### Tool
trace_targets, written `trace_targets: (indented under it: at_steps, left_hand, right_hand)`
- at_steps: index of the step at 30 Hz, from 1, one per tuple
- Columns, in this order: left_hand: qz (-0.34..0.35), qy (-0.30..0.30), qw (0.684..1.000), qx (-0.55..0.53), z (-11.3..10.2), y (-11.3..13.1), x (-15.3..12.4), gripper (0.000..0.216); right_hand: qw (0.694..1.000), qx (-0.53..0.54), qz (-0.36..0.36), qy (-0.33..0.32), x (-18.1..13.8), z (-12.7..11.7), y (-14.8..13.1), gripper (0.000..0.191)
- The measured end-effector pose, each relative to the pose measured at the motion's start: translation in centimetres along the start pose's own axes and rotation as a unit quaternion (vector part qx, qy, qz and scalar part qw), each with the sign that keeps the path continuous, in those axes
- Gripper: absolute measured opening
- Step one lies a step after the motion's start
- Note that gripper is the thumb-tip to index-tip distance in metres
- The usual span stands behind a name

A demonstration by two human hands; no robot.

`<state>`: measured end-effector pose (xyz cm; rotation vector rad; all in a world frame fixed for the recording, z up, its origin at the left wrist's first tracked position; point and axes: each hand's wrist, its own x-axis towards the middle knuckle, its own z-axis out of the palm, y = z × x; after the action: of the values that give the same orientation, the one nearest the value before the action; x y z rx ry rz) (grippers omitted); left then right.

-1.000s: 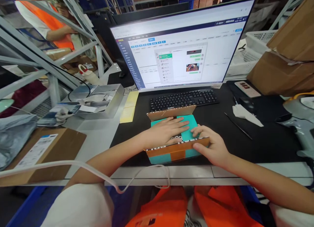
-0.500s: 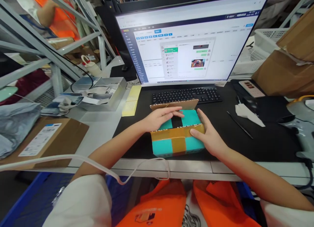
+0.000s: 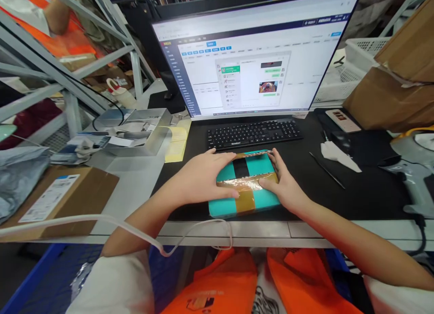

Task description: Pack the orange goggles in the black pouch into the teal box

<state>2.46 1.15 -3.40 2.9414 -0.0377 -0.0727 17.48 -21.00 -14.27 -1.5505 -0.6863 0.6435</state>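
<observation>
A teal cardboard box (image 3: 260, 199) with brown tape across its front and a black stripe on top lies on the black desk mat, close to the front edge. My left hand (image 3: 200, 176) is around its left side, thumb across the taped front edge and fingers at the back. On the right side, my right hand (image 3: 285, 183) grips it, with the thumb on the tape and fingers along the far right corner. The rear flap is bent down low over the top. What is inside the box is hidden.
Behind the box are a black keyboard (image 3: 254, 133) and a large monitor (image 3: 257, 61). Rightward lie a thin black pen-like stick (image 3: 327, 170), a mouse, a phone and a scanner (image 3: 413, 183). A taped brown carton (image 3: 68, 201) and a grey tray (image 3: 149, 138) stand left. A white cable crosses my left arm.
The box's rear flap has gone from standing up to folded down. My left hand has moved from the box top to its left side. My right hand stays on the right side.
</observation>
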Motion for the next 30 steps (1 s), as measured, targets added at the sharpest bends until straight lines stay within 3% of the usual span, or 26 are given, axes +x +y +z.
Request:
trace_targets:
  at_steps: [2,4,7,15,21,23,25,28,30]
  left_hand:
    - [0.007,-0.035,0.999,0.017,1.3,0.7,-1.2,0.110]
    - [0.001,-0.062,0.998,0.030,2.6,1.4,-2.3,0.111]
    - [-0.010,-0.073,0.997,0.028,3.7,1.8,-2.8,0.107]
    - [0.026,-0.149,0.989,0.006,2.0,2.5,2.1,0.144]
    - [0.027,-0.109,0.993,0.026,3.1,1.8,1.8,0.126]
    - [0.025,-0.106,0.994,0.025,3.2,1.5,1.7,0.122]
    - [0.019,-0.109,0.994,0.019,3.0,1.3,1.8,0.122]
    - [0.015,-0.111,0.994,0.010,2.5,1.4,1.8,0.122]
    - [0.014,-0.112,0.994,0.001,2.3,1.6,1.7,0.122]
  right_hand:
    - [1.000,-0.025,-0.017,-0.001,-0.1,0.0,0.1,0.106]
    - [0.997,-0.068,-0.033,-0.005,-0.4,-0.2,0.0,0.081]
    - [0.992,-0.110,-0.057,-0.018,-0.5,-0.4,-0.4,0.052]
    - [0.987,-0.132,-0.084,-0.031,0.2,-0.4,-1.3,0.049]
    - [0.968,-0.193,-0.146,-0.070,0.3,-1.6,-1.6,0.046]
    - [0.954,-0.236,-0.184,-0.028,1.6,-4.4,-1.4,0.044]
    - [0.931,-0.296,-0.196,0.084,3.7,-9.0,-0.9,0.045]
    - [0.874,-0.409,-0.098,0.245,7.5,-17.6,0.6,0.042]
    - [0.838,-0.454,-0.036,0.299,9.5,-22.6,1.9,0.045]
